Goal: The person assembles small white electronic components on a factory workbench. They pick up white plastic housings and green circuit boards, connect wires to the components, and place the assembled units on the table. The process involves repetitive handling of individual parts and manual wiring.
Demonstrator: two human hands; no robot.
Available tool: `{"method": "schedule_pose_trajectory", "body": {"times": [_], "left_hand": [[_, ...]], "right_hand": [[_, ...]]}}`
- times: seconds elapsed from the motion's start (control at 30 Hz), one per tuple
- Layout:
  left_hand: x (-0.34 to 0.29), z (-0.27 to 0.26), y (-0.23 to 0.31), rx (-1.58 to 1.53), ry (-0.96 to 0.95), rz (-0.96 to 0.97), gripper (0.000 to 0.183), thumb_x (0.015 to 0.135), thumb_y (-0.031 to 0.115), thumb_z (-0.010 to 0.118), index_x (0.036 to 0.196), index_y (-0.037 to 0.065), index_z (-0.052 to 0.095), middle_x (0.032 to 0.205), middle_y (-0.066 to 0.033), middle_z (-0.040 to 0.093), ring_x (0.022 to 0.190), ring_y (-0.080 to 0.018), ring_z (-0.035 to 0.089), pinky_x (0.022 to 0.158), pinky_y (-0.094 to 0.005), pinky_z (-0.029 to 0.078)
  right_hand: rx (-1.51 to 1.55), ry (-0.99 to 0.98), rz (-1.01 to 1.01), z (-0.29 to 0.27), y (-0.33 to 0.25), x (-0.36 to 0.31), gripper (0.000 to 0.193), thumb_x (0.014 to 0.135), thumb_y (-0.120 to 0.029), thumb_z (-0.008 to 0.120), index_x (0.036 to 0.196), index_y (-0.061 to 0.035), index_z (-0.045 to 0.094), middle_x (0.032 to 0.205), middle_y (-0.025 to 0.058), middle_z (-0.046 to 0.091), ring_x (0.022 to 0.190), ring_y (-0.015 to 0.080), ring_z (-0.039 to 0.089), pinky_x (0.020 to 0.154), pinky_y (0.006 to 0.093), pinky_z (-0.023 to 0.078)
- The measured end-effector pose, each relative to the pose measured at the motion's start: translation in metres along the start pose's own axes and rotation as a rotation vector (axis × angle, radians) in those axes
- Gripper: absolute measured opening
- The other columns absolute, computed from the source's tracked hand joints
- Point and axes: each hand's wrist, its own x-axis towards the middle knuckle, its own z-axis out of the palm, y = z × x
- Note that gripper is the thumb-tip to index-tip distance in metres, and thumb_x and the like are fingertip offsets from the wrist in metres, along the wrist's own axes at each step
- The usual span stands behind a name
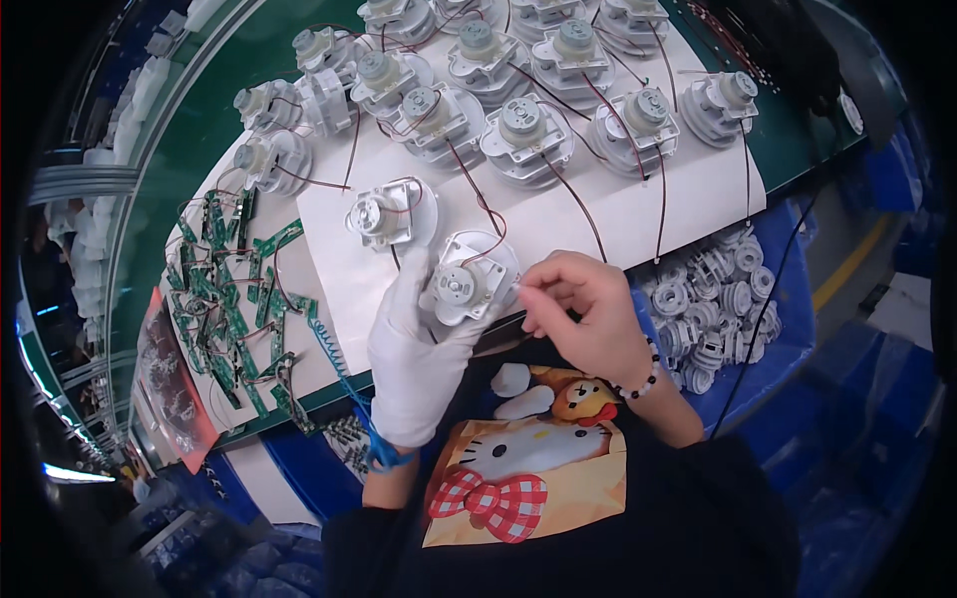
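Gloved left hand (419,344) curled in a grip, bare right hand (578,309) pinching beside it.

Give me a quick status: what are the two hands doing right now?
Left hand, white-gloved, grips round white plastic motor housing. Right hand, bare, pinches at its edge. Thin red-brown wire trails from housing.

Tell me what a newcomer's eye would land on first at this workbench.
First, the white-gloved left hand at centre, gripping a white motor housing, with the bare right hand pinching at its right edge. Beyond them, rows of similar motor assemblies with red and dark wires fill a white sheet. A heap of green circuit boards lies to the left, and a blue bin of white plastic parts to the right.
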Motion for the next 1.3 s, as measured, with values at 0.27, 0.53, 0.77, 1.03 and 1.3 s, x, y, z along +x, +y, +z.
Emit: {"method": "schedule_pose_trajectory", "body": {"times": [0.27, 0.53, 0.77, 1.03, 1.3], "left_hand": [[-0.014, -0.021, 0.034, 0.427, -0.056, -0.167, 0.084, 0.059, 0.024, 0.083, 0.125, -0.002, 0.039, 0.092, -0.0176, 0.062, 0.084, -0.0238, 0.063, 0.067, -0.03, 0.052], [0.004, -0.006, 0.02, 0.217, -0.132, 0.049, 0.071, 0.064, 0.008, 0.078, 0.125, 0.0, 0.042, 0.11, -0.0164, 0.054, 0.093, -0.0214, 0.059, 0.074, -0.029, 0.051], [0.0, -0.001, 0.017, 0.088, -0.091, -0.041, 0.066, 0.066, 0.004, 0.076, 0.123, -0.001, 0.044, 0.113, -0.0163, 0.053, 0.099, -0.0216, 0.057, 0.077, -0.0294, 0.05], [0.007, -0.002, 0.012, 0.222, -0.135, 0.142, 0.066, 0.065, 0.003, 0.076, 0.123, 0.0, 0.045, 0.108, -0.0154, 0.057, 0.096, -0.0229, 0.059, 0.079, -0.0301, 0.049], [0.006, -0.01, 0.004, 0.23, -0.135, 0.241, 0.057, 0.069, 0.008, 0.072, 0.119, -0.003, 0.047, 0.099, -0.0168, 0.061, 0.088, -0.0314, 0.06, 0.075, -0.036, 0.048]], "right_hand": [[0.043, 0.009, 0.161, -0.01, 0.007, -0.012, 0.007, 0.084, -0.003, 0.056, 0.083, 0.0038, 0.054, 0.068, 0.0032, 0.057, 0.055, 0.006, 0.056, 0.049, 0.0175, 0.045], [-0.027, -0.036, -0.018, -0.007, 0.016, -0.004, 0.008, 0.078, -0.001, 0.059, 0.083, 0.0049, 0.058, 0.064, 0.0072, 0.057, 0.052, 0.007, 0.055, 0.049, 0.0209, 0.043], [-0.132, -0.062, -0.113, -0.008, 0.009, 0.0, 0.005, 0.08, 0.001, 0.059, 0.081, 0.0065, 0.058, 0.067, 0.0042, 0.058, 0.053, 0.0039, 0.054, 0.045, 0.0172, 0.041], [0.018, -0.145, 0.189, -0.013, 0.0, 0.008, 0.012, 0.078, -0.005, 0.058, 0.074, 0.0063, 0.059, 0.057, 0.0076, 0.059, 0.05, 0.0075, 0.055, 0.046, 0.0219, 0.042], [-0.079, -0.003, 0.154, 0.006, 0.003, 0.001, 0.007, 0.079, -0.001, 0.057, 0.077, 0.0045, 0.06, 0.061, 0.0048, 0.059, 0.049, 0.007, 0.056, 0.042, 0.0203, 0.042]]}}
